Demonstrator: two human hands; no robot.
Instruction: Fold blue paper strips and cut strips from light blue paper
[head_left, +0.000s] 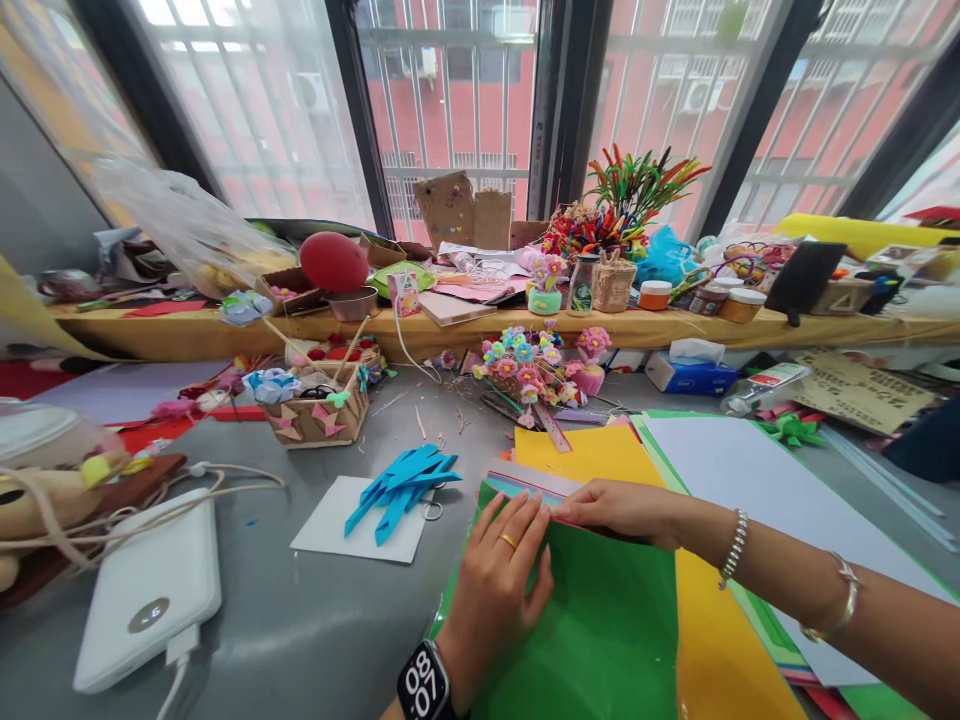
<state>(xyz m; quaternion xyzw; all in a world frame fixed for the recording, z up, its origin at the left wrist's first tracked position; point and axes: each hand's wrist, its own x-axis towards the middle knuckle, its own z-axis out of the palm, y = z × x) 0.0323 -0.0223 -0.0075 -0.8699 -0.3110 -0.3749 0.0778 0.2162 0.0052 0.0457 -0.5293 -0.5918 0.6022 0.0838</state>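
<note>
Resting at lower left, a white rectangular power bank (161, 580) is trailing a white cable (178, 668). Left of centre, a white paper card (322, 530) is carrying overlapping blue paper strips (405, 485), apparently keeping them together. At lower centre, a glossy green rectangular packet (600, 610) is lying under the left hand (501, 560), open and seemingly steadying it; the right hand (611, 508) is pinching its upper edge, presumably keeping the layers aligned.

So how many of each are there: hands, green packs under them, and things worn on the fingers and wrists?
Bare hands, left hand and right hand: 2
Glossy green rectangular pack: 1
Black-strapped digital watch: 1
Gold-coloured ring: 1
Silvery bracelets, beaded one and thin one: 2
Total: 7
</note>
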